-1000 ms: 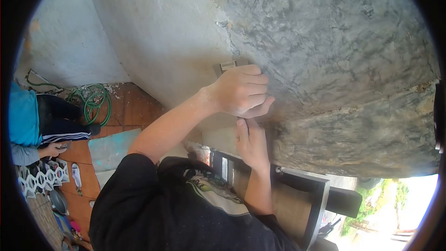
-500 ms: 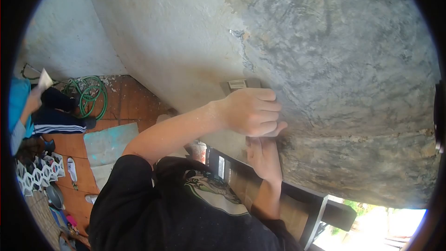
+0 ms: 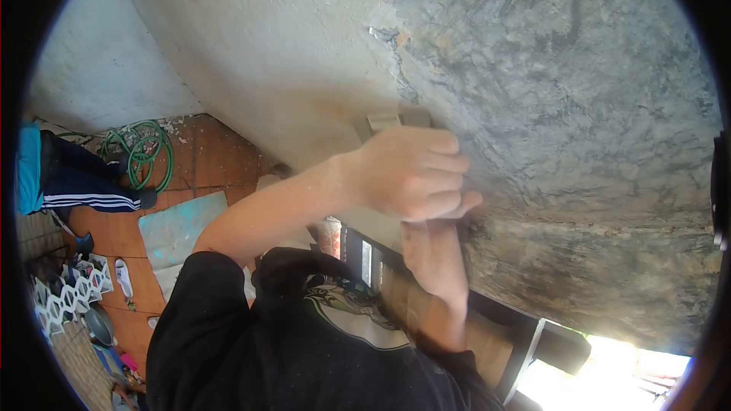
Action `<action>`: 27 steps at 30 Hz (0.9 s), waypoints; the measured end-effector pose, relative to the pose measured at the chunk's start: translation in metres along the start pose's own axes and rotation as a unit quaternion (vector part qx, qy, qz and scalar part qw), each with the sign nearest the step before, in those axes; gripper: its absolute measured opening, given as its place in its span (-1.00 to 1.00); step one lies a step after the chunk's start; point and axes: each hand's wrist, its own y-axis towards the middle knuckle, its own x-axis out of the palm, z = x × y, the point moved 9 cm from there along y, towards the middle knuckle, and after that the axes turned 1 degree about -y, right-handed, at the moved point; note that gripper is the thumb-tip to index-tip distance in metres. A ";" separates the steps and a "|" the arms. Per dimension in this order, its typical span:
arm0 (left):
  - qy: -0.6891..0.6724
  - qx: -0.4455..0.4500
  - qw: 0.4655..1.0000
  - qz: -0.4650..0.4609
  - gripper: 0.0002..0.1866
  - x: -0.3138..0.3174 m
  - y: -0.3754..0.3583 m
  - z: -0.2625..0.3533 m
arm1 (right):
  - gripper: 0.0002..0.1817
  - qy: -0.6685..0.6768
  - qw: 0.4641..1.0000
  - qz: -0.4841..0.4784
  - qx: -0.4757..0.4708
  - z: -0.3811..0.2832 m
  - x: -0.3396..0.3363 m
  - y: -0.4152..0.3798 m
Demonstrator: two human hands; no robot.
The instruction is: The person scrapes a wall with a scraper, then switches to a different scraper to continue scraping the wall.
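Note:
My left hand [image 3: 415,175] is closed in a fist in the middle of the head view, with its back toward me. Beyond its knuckles shows the flat grey end of a scraper [image 3: 383,120], close against the wall [image 3: 525,91]; the fist hides its handle. My right hand [image 3: 432,247] comes up from below, closed right under the left fist, its fingertips mostly covered. Both hands look slightly blurred. Around them the wall is pale and smooth on the left, mottled grey on the right, with a chipped crack [image 3: 396,53] above.
A person in dark striped trousers [image 3: 95,199] sits at the left near a coiled green hose [image 3: 145,156]. A stained sheet [image 3: 179,232] lies on the orange tile floor [image 3: 209,164]. A white lattice rack [image 3: 72,301] stands at the lower left. Dark beams [image 3: 560,346] border a bright opening.
My hands and the scraper appear slightly higher, as does the wall crack, since the view has shifted. The other person's hand with a pale flat piece has left the view.

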 end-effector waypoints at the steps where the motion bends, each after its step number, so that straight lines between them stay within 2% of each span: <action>1: -0.032 0.004 0.999 0.002 -0.48 0.002 -0.001 0.002 | -0.68 0.066 0.995 -0.031 0.074 0.014 -0.001 -0.006; 2: -0.031 0.005 0.999 0.003 -0.48 0.002 -0.001 -0.001 | -0.69 0.128 0.979 -0.064 0.144 0.027 0.002 -0.009; 3: -0.019 0.001 1.000 0.014 -0.48 0.001 0.000 -0.002 | -0.71 0.006 0.999 -0.043 0.014 0.011 -0.001 -0.003; 4: -0.012 -0.005 1.000 0.024 -0.47 0.000 0.000 -0.001 | -0.71 0.005 0.999 -0.046 0.020 0.012 -0.002 -0.005; 6: 0.002 -0.006 1.000 0.001 -0.47 -0.001 0.002 -0.003 | -0.73 0.069 0.987 -0.099 0.111 0.023 0.006 0.000; 8: -0.012 -0.008 1.000 0.012 -0.47 -0.003 0.001 -0.002 | -0.71 0.092 0.986 -0.078 0.118 0.023 0.000 -0.003; 10: -0.012 -0.013 1.000 0.014 -0.47 0.002 0.000 0.000 | -0.71 0.126 0.963 -0.120 0.208 0.032 -0.005 -0.011; 11: -0.004 -0.018 1.000 0.022 -0.47 0.004 0.000 -0.001 | -0.70 0.105 0.978 -0.090 0.153 0.029 -0.005 -0.005; 14: 0.027 -0.030 0.998 0.052 -0.48 -0.009 0.001 -0.008 | -0.68 0.060 0.985 -0.090 0.135 0.020 0.000 0.004; 15: 0.014 -0.033 0.998 0.059 -0.49 -0.009 0.000 -0.009 | -0.66 0.002 0.995 -0.078 0.066 0.009 -0.003 0.004; 16: 0.013 -0.033 0.998 0.056 -0.49 -0.006 0.001 -0.006 | -0.66 0.004 0.995 -0.077 0.067 0.009 -0.007 0.000; 18: -0.010 -0.029 0.999 0.045 -0.48 -0.001 0.004 -0.002 | -0.66 0.116 0.969 -0.088 0.202 0.031 -0.007 -0.010; 19: -0.001 -0.030 0.998 0.051 -0.47 -0.002 0.004 -0.003 | -0.66 0.055 0.985 -0.077 0.147 0.025 -0.010 -0.005; 23: 0.009 -0.030 0.998 0.057 -0.48 -0.003 0.001 -0.004 | -0.68 0.057 0.984 -0.074 0.153 0.024 -0.009 -0.005; 25: -0.013 -0.041 0.997 0.068 -0.49 -0.004 0.002 -0.005 | -0.70 0.061 0.966 -0.123 0.217 0.029 -0.009 -0.014; 26: -0.014 -0.035 0.997 0.068 -0.49 -0.006 0.003 -0.006 | -0.70 0.060 0.968 -0.119 0.215 0.028 -0.005 -0.009; 27: -0.001 -0.032 0.997 0.064 -0.50 -0.007 0.003 -0.008 | -0.70 -0.017 0.989 -0.086 0.119 0.012 -0.006 0.004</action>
